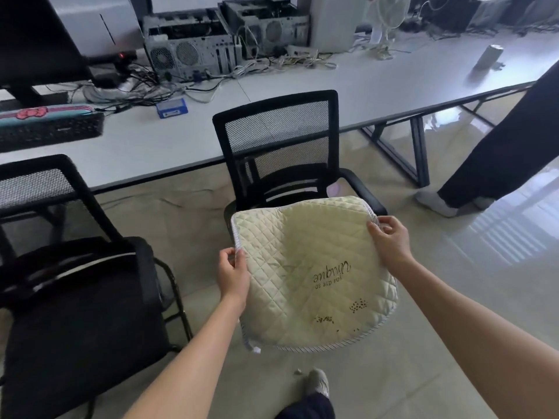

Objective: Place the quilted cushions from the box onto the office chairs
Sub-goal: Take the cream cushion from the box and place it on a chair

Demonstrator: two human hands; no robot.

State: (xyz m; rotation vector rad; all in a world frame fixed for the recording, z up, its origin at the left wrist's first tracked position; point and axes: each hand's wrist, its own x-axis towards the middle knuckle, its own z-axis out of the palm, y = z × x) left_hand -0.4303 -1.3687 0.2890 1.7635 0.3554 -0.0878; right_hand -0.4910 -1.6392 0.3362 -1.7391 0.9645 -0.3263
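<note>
Cushion (314, 276) of pale yellow quilted fabric, edged with striped piping, is held over the seat of a black mesh-backed office chair (276, 131) in the middle of the view. Its left edge is pinched between thumb and fingers of the left hand (231, 275), and its right edge is gripped in the same way by the right hand (390, 241). The cushion is tilted, with its far edge close to the chair's backrest and its near edge hanging past the front of the seat; whether it already touches the seat cannot be told, since the seat is hidden beneath it. Script lettering is seen upside down on the fabric, with small dark specks printed below it.

A second black office chair (72, 297) is seen to the left, with a dark pad on its seat. Behind both chairs a long white surface (348, 86) is loaded with open computer cases (190, 52), tangled cables, a small blue box (171, 107) and a keyboard (48, 128) with a patterned wrist rest. A dark monitor (36, 46) is cut off at the upper left. At the right edge, another person's dark trouser leg (508, 140) and grey-socked foot are seen on the glossy tiled floor (469, 297).
</note>
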